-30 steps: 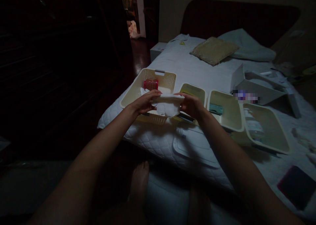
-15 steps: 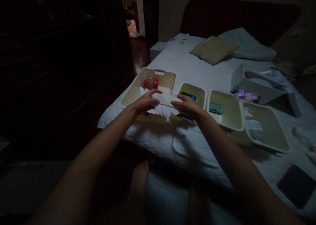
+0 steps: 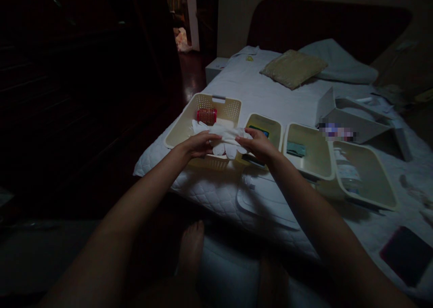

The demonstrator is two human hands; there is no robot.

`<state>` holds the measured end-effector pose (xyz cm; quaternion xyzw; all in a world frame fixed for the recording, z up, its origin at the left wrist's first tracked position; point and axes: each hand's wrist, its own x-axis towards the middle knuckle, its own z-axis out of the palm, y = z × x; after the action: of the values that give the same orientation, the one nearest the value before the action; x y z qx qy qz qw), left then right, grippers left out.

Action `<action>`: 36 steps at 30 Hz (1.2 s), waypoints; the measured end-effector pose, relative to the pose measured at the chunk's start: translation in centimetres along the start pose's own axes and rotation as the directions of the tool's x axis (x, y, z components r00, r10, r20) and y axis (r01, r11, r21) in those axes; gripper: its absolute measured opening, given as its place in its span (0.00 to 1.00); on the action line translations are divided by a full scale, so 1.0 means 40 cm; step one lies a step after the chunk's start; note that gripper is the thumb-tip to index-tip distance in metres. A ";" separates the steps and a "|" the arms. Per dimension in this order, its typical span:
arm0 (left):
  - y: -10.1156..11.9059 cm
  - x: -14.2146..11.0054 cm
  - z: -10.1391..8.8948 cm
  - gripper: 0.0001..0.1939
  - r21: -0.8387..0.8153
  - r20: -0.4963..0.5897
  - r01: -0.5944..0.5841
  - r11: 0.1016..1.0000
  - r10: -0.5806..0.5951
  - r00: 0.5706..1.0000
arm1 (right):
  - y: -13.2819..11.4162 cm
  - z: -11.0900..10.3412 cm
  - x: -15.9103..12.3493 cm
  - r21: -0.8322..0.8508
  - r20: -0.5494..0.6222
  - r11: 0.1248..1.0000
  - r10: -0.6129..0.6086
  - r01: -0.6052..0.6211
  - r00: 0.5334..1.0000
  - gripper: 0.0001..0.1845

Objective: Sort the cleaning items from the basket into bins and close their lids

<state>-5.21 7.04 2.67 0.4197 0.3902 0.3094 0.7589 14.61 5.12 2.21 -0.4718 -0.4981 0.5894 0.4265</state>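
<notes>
Between my two hands are white gloves [image 3: 229, 136], bunched together, with glove fingers hanging at the front and sticking out to the left. My left hand [image 3: 200, 144] grips their left part, thumb on top. On the right end, my right hand [image 3: 257, 144] pinches the cloth between thumb and fingers. Both hands are above the near side of a cream perforated basket [image 3: 176, 128]. Inside that basket lies a red cylindrical item [image 3: 206, 116]. A small cream bin [image 3: 278, 134] with a green item [image 3: 260, 131] is just beyond my right hand.
Two more cream bins stand to the right, one with a folded green cloth [image 3: 296, 149], the other with a clear pump bottle [image 3: 348, 172]. A pale lid [image 3: 267, 199] lies in front. A dark flat item [image 3: 407, 255], a beige cushion [image 3: 293, 69] and an open white box [image 3: 358, 121] rest on the bed.
The gloves have shifted and spread a little in my hands, with more glove fingers showing. My left hand has turned, its fingers now further under the cloth.
</notes>
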 end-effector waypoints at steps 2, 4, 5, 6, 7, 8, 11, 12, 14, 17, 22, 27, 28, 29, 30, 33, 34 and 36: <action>-0.002 0.004 0.000 0.12 -0.026 0.029 -0.003 1.000 0.004 1.000 | 0.001 -0.001 0.000 -0.004 0.003 1.000 -0.002 0.002 1.000 0.15; -0.006 0.010 -0.003 0.14 -0.044 0.052 -0.021 0.999 0.024 0.998 | -0.001 -0.002 -0.001 -0.009 0.006 1.000 -0.005 0.005 1.000 0.16; -0.007 0.013 -0.005 0.15 -0.049 0.063 -0.030 0.998 0.033 0.997 | -0.003 -0.002 -0.002 -0.012 0.005 1.000 -0.008 0.008 1.000 0.17; -0.009 0.016 -0.007 0.16 -0.052 0.075 -0.036 0.998 0.040 0.996 | -0.005 -0.003 -0.003 -0.016 0.004 1.000 -0.014 0.014 1.000 0.18; -0.010 0.018 -0.009 0.17 -0.054 0.085 -0.041 0.998 0.046 0.995 | -0.008 -0.003 -0.004 -0.020 0.007 1.000 -0.021 0.022 1.000 0.19; -0.010 0.019 -0.009 0.18 -0.058 0.089 -0.046 0.997 0.051 0.995 | -0.010 -0.003 -0.005 -0.024 0.016 0.999 -0.029 0.029 0.999 0.20; -0.010 0.019 -0.009 0.19 -0.063 0.075 -0.048 0.997 0.052 0.996 | -0.016 -0.004 -0.008 -0.041 0.067 0.998 -0.048 0.051 0.997 0.22; -0.009 0.018 -0.008 0.19 -0.063 0.063 -0.041 0.997 0.045 0.997 | -0.015 -0.004 -0.008 -0.048 0.075 0.997 -0.057 0.060 0.996 0.23; -0.007 0.015 -0.006 0.19 -0.069 0.046 -0.032 0.997 0.035 0.998 | -0.011 -0.005 -0.004 -0.073 0.055 0.993 -0.092 0.096 0.994 0.22; -0.002 0.007 -0.005 0.18 -0.118 0.013 -0.025 0.993 0.027 1.000 | -0.001 -0.006 0.005 -0.185 -0.010 0.961 -0.211 0.206 0.977 0.20; 0.009 -0.009 0.001 0.10 -0.243 -0.047 -0.044 0.969 0.034 0.998 | 0.004 0.002 0.010 -0.407 -0.006 0.838 -0.401 0.364 0.916 0.13; 0.005 -0.004 0.003 0.11 -0.220 -0.083 -0.081 0.972 0.064 0.995 | 0.003 0.005 -0.004 -0.549 0.158 0.643 -0.548 0.534 0.821 0.12; 0.002 -0.001 0.002 0.12 -0.191 -0.087 -0.095 0.977 0.080 0.993 | 0.004 0.004 -0.007 -0.566 0.197 0.606 -0.558 0.558 0.806 0.13; -0.003 0.002 0.000 0.14 -0.161 -0.089 -0.112 0.981 0.098 0.991 | 0.006 0.003 -0.009 -0.577 0.229 0.585 -0.555 0.571 0.800 0.15; -0.007 0.004 -0.002 0.17 -0.131 -0.093 -0.126 0.983 0.114 0.989 | 0.009 0.001 -0.010 -0.582 0.250 0.577 -0.543 0.573 0.802 0.16; -0.017 0.006 -0.003 0.23 -0.052 -0.118 -0.146 0.988 0.139 0.983 | 0.015 -0.002 -0.011 -0.585 0.237 0.619 -0.487 0.524 0.841 0.16; -0.018 0.005 -0.002 0.24 -0.029 -0.128 -0.151 0.988 0.146 0.981 | 0.016 -0.002 -0.011 -0.582 0.213 0.647 -0.463 0.492 0.860 0.16; -0.017 0.002 0.001 0.24 0.008 -0.130 -0.169 0.986 0.168 0.977 | 0.016 -0.002 -0.008 -0.555 0.160 0.718 -0.405 0.421 0.900 0.16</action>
<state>-5.02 6.79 2.06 0.4288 0.4014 0.3999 0.7036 14.74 4.74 1.61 -0.4473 -0.7507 0.3069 0.3771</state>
